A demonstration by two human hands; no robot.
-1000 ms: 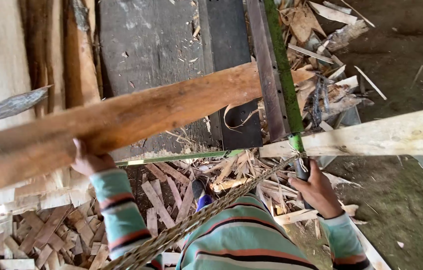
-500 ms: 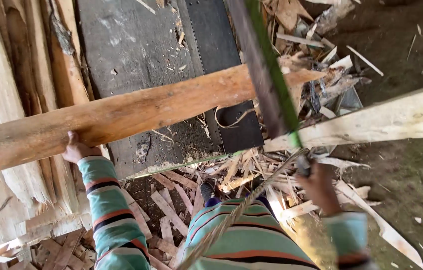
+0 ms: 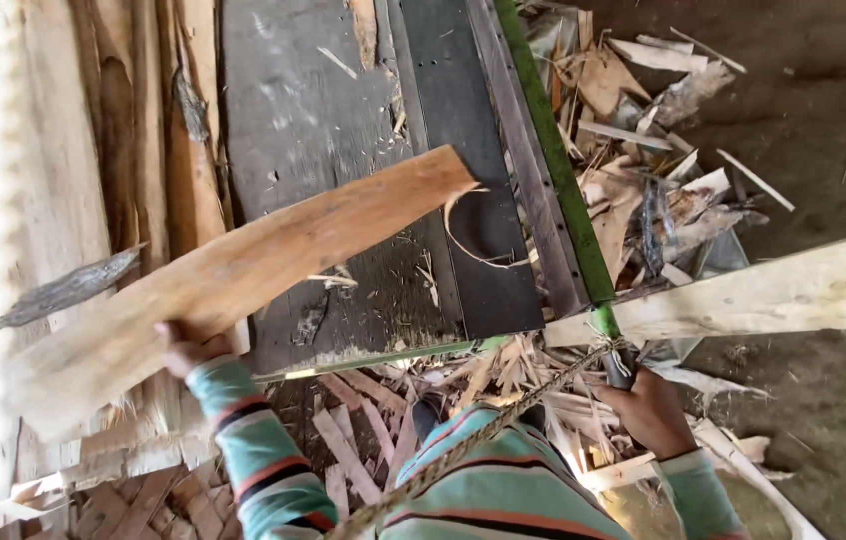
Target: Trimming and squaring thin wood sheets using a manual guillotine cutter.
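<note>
Swinging leftward since before, the plank (image 3: 243, 270) stays gripped by the left hand (image 3: 183, 350); right hand (image 3: 648, 410) clutches the handle (image 3: 619, 368).

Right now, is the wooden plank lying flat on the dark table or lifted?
Lifted at one end: the left hand holds the plank up, slanting over the table.

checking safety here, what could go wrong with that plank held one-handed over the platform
The left hand grips the long plank alone near one end, so it might tip or slip. The right hand is busy on a handle by the green rail. Loose wood scraps underfoot could cause a stumble.
</note>
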